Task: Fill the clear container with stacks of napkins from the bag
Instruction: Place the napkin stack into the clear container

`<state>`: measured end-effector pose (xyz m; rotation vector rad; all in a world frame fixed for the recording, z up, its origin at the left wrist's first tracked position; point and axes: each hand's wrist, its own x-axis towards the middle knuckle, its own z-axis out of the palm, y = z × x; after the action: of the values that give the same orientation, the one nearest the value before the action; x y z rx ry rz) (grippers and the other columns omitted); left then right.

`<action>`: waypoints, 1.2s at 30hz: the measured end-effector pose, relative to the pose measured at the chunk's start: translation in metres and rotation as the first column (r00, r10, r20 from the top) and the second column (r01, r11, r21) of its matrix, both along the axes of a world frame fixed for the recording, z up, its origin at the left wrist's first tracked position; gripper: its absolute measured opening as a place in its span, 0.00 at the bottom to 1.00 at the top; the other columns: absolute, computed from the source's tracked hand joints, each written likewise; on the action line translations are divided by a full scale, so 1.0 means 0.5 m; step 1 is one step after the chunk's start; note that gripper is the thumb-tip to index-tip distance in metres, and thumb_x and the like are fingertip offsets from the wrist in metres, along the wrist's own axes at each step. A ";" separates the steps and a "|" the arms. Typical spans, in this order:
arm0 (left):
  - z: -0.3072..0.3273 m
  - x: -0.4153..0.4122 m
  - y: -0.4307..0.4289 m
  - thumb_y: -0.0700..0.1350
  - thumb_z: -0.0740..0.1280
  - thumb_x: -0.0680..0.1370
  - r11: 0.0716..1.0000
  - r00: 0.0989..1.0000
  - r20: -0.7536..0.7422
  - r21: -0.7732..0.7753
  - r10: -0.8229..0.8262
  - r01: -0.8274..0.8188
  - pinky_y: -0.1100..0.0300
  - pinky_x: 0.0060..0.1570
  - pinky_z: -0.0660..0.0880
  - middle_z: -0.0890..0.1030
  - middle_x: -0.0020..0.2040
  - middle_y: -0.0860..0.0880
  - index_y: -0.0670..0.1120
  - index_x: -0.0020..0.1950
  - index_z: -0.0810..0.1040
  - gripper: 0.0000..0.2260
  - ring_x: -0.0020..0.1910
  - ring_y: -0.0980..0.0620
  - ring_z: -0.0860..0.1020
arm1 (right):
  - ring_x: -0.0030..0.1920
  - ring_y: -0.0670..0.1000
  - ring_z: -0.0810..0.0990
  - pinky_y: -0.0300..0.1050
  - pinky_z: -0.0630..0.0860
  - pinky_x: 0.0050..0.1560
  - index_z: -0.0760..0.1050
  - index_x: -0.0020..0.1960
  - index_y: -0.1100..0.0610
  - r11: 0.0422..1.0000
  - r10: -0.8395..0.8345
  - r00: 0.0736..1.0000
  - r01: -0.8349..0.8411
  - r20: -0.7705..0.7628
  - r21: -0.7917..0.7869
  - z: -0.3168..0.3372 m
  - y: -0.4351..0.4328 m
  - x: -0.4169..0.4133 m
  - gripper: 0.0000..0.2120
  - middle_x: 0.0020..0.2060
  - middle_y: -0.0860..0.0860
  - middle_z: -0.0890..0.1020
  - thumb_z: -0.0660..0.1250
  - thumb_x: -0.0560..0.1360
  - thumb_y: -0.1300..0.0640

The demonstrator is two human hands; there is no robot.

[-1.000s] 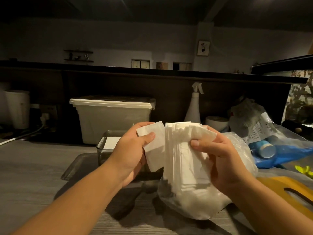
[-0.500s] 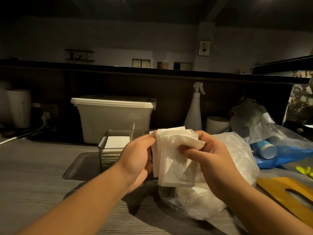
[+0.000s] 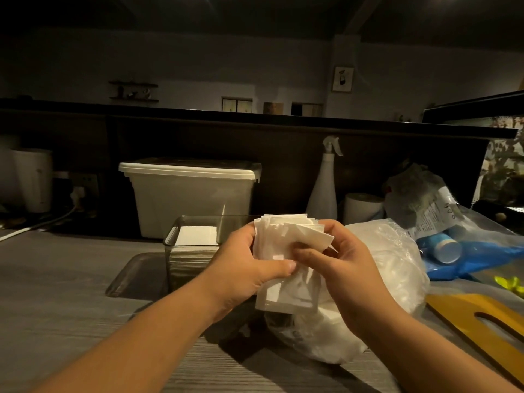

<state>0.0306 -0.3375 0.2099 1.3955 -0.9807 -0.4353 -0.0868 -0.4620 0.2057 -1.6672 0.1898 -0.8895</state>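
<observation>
A stack of white napkins (image 3: 289, 290) is held upright between both hands above the counter. My left hand (image 3: 241, 268) grips its left side, thumb across the front. My right hand (image 3: 343, 268) holds the right side, fingers pressing the loose top sheets. Behind my left hand stands the clear container (image 3: 187, 251), with white napkins lying flat in its left part. The clear plastic bag (image 3: 397, 270) of napkins lies on the counter under and to the right of my hands.
A lidded white bin (image 3: 192, 194) stands behind the container, a white spray bottle (image 3: 323, 191) to its right. Blue packaging (image 3: 465, 253) and a yellow board (image 3: 482, 321) lie at the right. A white canister (image 3: 34, 180) and a cable sit at far left.
The stack has come lower and closer together; the napkin my left hand held apart is now pressed against the stack, and both hands squeeze it into one bundle.
</observation>
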 end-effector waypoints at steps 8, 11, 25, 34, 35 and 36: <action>0.019 0.007 0.018 0.33 0.78 0.68 0.999 0.985 0.172 0.052 -0.020 0.012 0.49 0.50 0.83 0.84 0.54 0.51 0.60 0.63 0.72 0.33 0.54 0.51 0.83 | 0.50 0.58 0.85 0.57 0.84 0.49 0.75 0.60 0.46 0.990 0.099 0.991 -0.090 -0.086 0.107 0.013 -0.015 -0.010 0.30 0.53 0.54 0.82 0.79 0.62 0.62; 0.027 0.005 0.033 0.34 0.78 0.68 0.999 0.982 0.189 0.047 -0.018 0.009 0.50 0.48 0.83 0.84 0.54 0.48 0.56 0.66 0.71 0.32 0.52 0.49 0.84 | 0.50 0.56 0.85 0.56 0.84 0.49 0.77 0.59 0.51 0.990 0.105 0.994 -0.102 -0.031 0.096 0.021 -0.015 -0.014 0.25 0.50 0.53 0.84 0.76 0.67 0.70; -0.014 0.034 0.171 0.32 0.72 0.74 0.967 0.965 -0.081 -0.036 0.249 -0.253 0.47 0.49 0.81 0.85 0.49 0.44 0.53 0.59 0.75 0.20 0.50 0.44 0.84 | 0.56 0.48 0.82 0.49 0.82 0.56 0.76 0.61 0.51 0.990 0.101 0.950 -0.127 -0.295 -0.068 -0.008 0.098 0.032 0.21 0.54 0.47 0.82 0.77 0.71 0.60; -0.041 0.042 0.221 0.23 0.63 0.73 0.991 0.947 -0.315 -0.093 0.066 -0.100 0.40 0.54 0.80 0.79 0.61 0.42 0.55 0.67 0.71 0.32 0.58 0.40 0.80 | 0.54 0.56 0.85 0.61 0.82 0.54 0.78 0.61 0.54 0.925 0.210 0.960 -0.135 -0.183 0.355 -0.035 0.139 0.083 0.22 0.53 0.52 0.86 0.70 0.70 0.71; -0.044 0.047 0.230 0.21 0.63 0.71 0.996 0.964 -0.265 -0.077 0.019 -0.041 0.41 0.55 0.80 0.78 0.64 0.44 0.58 0.68 0.69 0.37 0.60 0.41 0.80 | 0.54 0.58 0.85 0.61 0.82 0.54 0.78 0.61 0.56 0.888 0.242 0.959 -0.158 -0.146 0.432 -0.033 0.132 0.083 0.22 0.53 0.54 0.86 0.69 0.71 0.72; -0.045 0.047 0.236 0.20 0.63 0.70 0.999 0.983 -0.180 -0.050 -0.019 0.010 0.43 0.57 0.80 0.77 0.66 0.47 0.63 0.69 0.67 0.43 0.62 0.44 0.79 | 0.54 0.60 0.85 0.59 0.83 0.52 0.78 0.61 0.58 0.849 0.272 0.955 -0.180 -0.118 0.497 -0.027 0.126 0.079 0.21 0.54 0.56 0.85 0.69 0.71 0.73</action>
<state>0.0542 -0.2196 0.1873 1.2815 -0.8486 -0.5357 -0.0472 -0.3990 0.1922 -1.2651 0.3072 -0.4546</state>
